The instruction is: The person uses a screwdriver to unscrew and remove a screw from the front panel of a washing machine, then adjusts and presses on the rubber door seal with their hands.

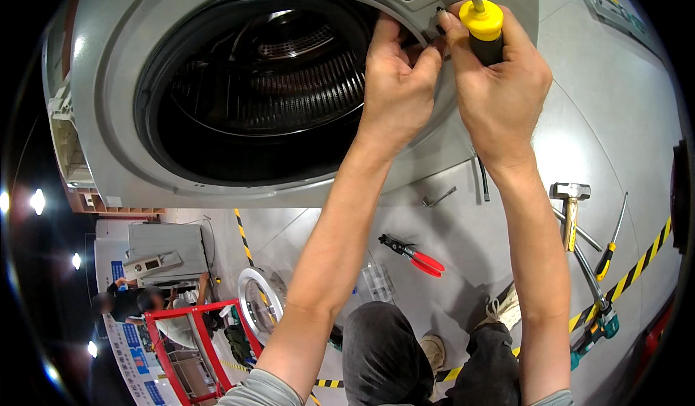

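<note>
A grey front-loading washing machine [108, 109] fills the upper left, its round opening ringed by a black rubber door gasket [147, 91] around a metal drum [300, 80]. My left hand [397, 91] grips the right side of the opening's rim. Its fingers reach inside and are partly hidden; the thumb lies toward the front panel. My right hand [503, 91] holds a screwdriver [483, 21] with a yellow and black handle in its palm, shaft pointing up. Its thumb and forefinger pinch close to a small dark part [440, 19] on the panel beside the opening; I cannot make out the part's kind.
On the floor lie red-handled pliers [423, 263], a hammer [570, 207], another screwdriver [608, 258], a green power tool [601, 326] and a clear compartment box [376, 283]. A round door [250, 290] leans by a red frame [166, 359]. Other people [174, 326] work at far left.
</note>
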Available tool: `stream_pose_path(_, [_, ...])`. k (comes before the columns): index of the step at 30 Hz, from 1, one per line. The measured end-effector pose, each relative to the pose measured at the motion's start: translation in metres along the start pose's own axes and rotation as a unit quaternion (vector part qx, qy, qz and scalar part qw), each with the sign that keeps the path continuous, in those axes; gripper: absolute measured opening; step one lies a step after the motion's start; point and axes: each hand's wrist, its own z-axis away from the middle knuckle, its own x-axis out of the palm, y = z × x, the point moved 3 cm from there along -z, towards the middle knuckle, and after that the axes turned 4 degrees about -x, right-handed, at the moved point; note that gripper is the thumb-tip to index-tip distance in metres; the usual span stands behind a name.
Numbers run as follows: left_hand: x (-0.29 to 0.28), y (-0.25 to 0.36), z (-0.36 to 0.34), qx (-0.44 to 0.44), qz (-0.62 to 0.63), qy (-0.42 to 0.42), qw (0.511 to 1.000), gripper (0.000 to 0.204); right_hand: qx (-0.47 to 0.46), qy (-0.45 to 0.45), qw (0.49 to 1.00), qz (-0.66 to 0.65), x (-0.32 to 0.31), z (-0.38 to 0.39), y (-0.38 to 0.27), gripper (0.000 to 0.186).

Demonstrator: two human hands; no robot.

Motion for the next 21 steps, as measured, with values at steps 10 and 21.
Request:
stream_pose_path(10, [-0.001, 0.006, 0.002, -0.021, -0.019, 0.015, 0.999, 0.04, 0.034, -0.037, 0.999, -0.01, -0.002, -0.003, -0.004, 0.015])
stream_pose_path(21, [-0.003, 0.003, 0.003, 0.008, -0.055, 0.0, 0.998, 0.033, 0.153, -0.066, 0.986, -0.031, -0.061, 0.039, 0.0, 0.036])
